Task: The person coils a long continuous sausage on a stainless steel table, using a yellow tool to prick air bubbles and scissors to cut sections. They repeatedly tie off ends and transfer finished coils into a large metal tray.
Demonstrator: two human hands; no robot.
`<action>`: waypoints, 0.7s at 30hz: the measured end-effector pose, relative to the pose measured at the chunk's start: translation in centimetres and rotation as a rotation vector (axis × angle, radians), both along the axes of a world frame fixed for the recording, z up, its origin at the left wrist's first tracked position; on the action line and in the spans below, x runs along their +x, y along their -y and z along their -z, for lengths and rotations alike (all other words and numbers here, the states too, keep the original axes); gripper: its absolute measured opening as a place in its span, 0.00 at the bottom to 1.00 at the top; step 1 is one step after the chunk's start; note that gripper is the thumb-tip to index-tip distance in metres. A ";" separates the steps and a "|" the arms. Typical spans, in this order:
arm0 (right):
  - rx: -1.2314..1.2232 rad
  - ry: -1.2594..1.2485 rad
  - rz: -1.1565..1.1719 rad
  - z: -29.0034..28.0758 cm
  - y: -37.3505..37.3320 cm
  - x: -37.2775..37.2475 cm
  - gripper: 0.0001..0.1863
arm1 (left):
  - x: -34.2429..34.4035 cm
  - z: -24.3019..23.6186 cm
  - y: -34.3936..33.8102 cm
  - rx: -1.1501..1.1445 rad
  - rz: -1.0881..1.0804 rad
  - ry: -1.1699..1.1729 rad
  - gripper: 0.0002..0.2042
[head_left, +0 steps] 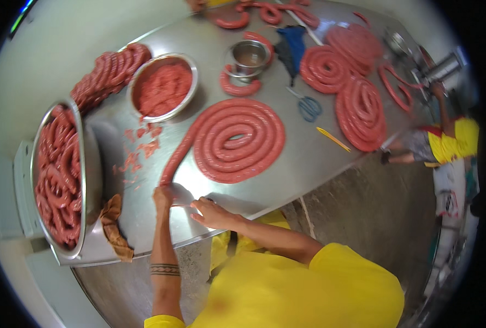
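A long raw sausage coil [239, 139] lies in an oval spiral on the steel table. Its loose end runs down toward me, and my left hand [162, 195] is closed around that end. To the right of it, my right hand [213, 213] is low over the table's near edge, fingers pointing left and partly bent. A thin pale strand [181, 206] seems to stretch between the two hands; what the right fingers grip is too small to make out. Something small and dark [209, 199] shows just behind the right knuckles.
A big steel tub [92, 164] of sausages and a bowl [195, 82] of ground meat stand left, with meat scraps [133, 158] and brown paper [114, 229]. Farther off are a steel pot [250, 56], scissors [309, 108], a yellow pen-like stick [333, 139] and more coils [361, 112]. Another person [458, 139] works right.
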State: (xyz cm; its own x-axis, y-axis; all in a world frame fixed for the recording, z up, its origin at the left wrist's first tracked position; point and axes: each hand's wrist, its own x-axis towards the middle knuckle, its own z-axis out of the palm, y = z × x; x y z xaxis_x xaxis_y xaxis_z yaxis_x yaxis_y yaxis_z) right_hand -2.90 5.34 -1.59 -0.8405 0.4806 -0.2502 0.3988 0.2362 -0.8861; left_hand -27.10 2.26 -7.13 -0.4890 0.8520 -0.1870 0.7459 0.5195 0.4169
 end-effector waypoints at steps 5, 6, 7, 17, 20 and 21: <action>0.056 -0.244 0.686 2.1 -10.5 16.3 0.08 | -0.9 0.3 -1.5 -0.126 0.080 -0.197 0.13; 0.192 -0.189 0.844 2.4 -12.8 20.5 0.08 | -0.5 -0.6 -1.9 -0.223 0.133 -0.218 0.12; 0.442 0.178 0.892 2.6 -15.7 25.0 0.10 | 0.0 -1.7 -2.2 -0.209 0.272 -0.170 0.11; 0.806 0.531 0.767 5.8 -18.3 39.3 0.16 | 9.3 -9.9 0.3 -0.208 -0.003 0.991 0.17; 0.802 0.361 0.769 4.0 -15.3 35.4 0.12 | 10.2 -9.4 2.5 -0.052 -0.044 0.882 0.18; 0.755 0.307 0.780 3.0 -13.9 33.6 0.09 | 10.2 -9.1 3.0 0.016 -0.065 0.769 0.18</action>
